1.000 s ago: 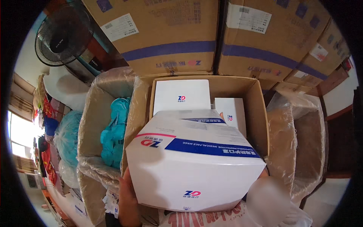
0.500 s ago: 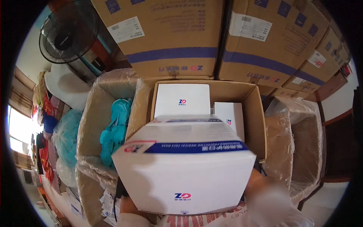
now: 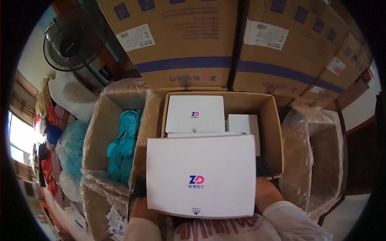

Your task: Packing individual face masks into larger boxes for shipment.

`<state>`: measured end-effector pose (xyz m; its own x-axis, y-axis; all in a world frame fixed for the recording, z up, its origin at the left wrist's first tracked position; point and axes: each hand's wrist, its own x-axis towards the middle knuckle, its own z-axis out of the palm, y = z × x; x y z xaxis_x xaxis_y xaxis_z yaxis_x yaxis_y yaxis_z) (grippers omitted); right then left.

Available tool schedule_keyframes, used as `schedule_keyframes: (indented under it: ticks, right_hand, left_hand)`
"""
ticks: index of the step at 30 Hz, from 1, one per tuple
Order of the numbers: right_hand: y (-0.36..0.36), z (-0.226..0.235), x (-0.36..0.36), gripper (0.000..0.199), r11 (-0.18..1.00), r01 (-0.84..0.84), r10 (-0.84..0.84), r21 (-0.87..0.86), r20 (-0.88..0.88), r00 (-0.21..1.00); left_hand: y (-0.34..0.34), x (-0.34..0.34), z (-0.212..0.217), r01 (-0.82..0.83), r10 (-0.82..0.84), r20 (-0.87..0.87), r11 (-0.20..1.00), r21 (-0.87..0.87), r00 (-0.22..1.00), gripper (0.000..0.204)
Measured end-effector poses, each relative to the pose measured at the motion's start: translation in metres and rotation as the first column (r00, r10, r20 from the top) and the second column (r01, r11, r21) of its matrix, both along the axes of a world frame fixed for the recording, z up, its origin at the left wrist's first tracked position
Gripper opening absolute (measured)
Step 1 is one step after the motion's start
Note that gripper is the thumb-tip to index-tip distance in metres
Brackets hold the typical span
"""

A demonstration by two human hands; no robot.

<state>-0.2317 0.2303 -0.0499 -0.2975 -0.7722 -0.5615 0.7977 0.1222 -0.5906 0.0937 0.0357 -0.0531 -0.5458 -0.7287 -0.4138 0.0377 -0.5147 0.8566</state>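
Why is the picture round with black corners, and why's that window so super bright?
Head view: probably the wide fisheye lens makes the dark round border, and it bends straight lines, like those on the back carton; head view: the window glares white, so nothing outside shows clearly; head view: the big white box is well lit and fairly sharp.

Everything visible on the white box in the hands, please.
The white box looks like smooth cardboard; its face toward the camera shows no opening, a red and blue logo near the middle, and small blue print by the near edge. The left hand and right hand hold it from either side. It overlaps the open brown carton in view; contact unclear.
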Motion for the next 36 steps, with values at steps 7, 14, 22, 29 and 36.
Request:
schedule_keyframes:
  ticks: [7, 14, 22, 29, 36]
  right_hand:
    - [-0.005, 0.005, -0.005, 0.069, 0.997, 0.029, -0.029, 0.07, -0.004, 1.0]
    - [0.006, 0.003, 0.0, 0.069, 0.989, 0.037, -0.033, 0.143, -0.03, 0.999]
    - [0.077, 0.086, 0.043, 0.069, 0.9, -0.403, 0.103, -0.168, -0.816, 0.57]
    - [0.087, 0.105, 0.066, 0.07, 0.924, -0.379, 0.171, 0.056, -0.946, 0.277]
    - [0.085, 0.104, 0.074, 0.057, 0.956, -0.261, 0.107, 0.134, -0.987, -0.118]
  left_hand:
    - [-0.027, -0.034, -0.021, 0.093, -0.093, 0.043, 0.996, -0.011, 0.995, 0.076]
    - [0.013, 0.005, 0.067, 0.216, -0.169, 0.194, 0.942, -0.257, 0.966, 0.064]
    - [0.077, 0.013, 0.095, 0.2, -0.164, 0.116, 0.843, -0.499, 0.98, 0.072]
    - [0.078, 0.006, 0.091, 0.233, 0.208, 0.286, 0.247, -0.941, 0.935, 0.05]
    - [0.067, 0.003, 0.113, 0.004, -0.078, -0.093, 0.785, -0.62, 0.993, 0.056]
